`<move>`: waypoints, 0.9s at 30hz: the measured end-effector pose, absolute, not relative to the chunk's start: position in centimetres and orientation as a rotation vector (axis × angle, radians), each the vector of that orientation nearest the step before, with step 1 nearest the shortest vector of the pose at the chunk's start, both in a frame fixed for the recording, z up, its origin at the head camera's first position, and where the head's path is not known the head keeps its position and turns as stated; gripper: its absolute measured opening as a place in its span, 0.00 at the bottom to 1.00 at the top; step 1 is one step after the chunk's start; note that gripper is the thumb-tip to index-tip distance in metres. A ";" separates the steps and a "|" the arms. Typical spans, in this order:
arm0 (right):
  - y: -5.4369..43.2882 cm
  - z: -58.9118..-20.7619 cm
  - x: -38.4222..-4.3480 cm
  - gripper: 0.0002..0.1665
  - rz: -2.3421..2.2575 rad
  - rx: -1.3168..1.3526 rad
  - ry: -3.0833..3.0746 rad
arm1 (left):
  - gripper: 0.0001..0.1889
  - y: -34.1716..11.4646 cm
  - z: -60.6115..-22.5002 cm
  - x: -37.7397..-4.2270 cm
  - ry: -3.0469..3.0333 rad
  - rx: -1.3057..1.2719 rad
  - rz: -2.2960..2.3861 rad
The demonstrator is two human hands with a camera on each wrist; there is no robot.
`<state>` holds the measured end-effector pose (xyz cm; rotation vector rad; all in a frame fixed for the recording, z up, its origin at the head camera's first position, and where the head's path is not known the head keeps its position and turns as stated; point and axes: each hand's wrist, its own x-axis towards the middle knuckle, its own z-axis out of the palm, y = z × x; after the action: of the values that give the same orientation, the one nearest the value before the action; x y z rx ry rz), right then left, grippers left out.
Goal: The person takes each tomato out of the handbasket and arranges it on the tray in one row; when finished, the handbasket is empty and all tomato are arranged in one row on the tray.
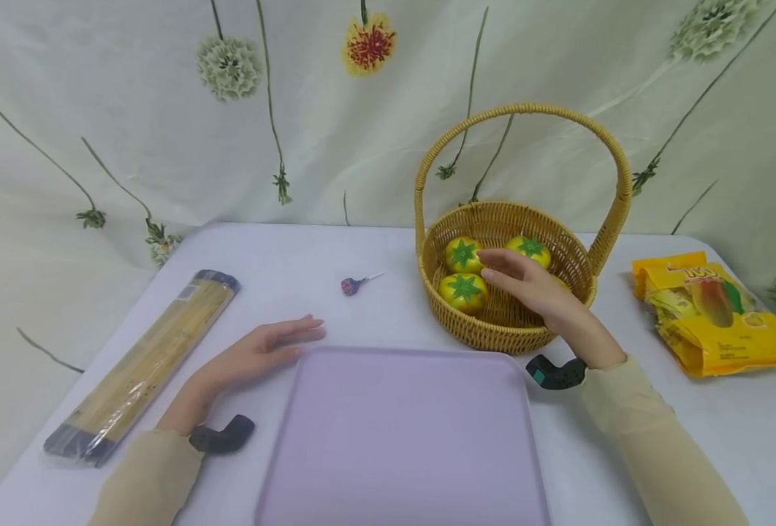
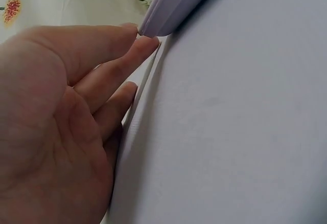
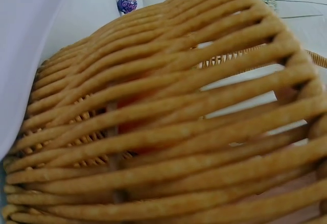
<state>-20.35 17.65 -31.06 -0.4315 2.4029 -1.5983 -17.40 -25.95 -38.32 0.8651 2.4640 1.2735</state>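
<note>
Over the wicker basket [image 1: 476,336], in which yellow fruits [image 1: 463,294] are contained, the right hand [image 1: 534,285] is held with fingers loosely extended, while the left hand [image 1: 253,354], its fingers likewise released, is placed beside the lavender tray [image 1: 408,438].

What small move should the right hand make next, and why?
Probably ease the right hand around the back-left yellow fruit and grip it: the hand reaches over the basket, fingertips appear right beside that fruit, and the fingers look unclosed.
</note>
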 end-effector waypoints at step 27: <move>17.0 -30.7 -21.0 0.31 -1.476 -0.343 2.369 | 0.15 -26.1 -38.0 -17.2 2.451 0.831 1.280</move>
<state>-20.98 17.00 -30.70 -0.3432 2.3692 -1.4758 -17.21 -26.08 -38.04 0.8310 2.4510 1.2805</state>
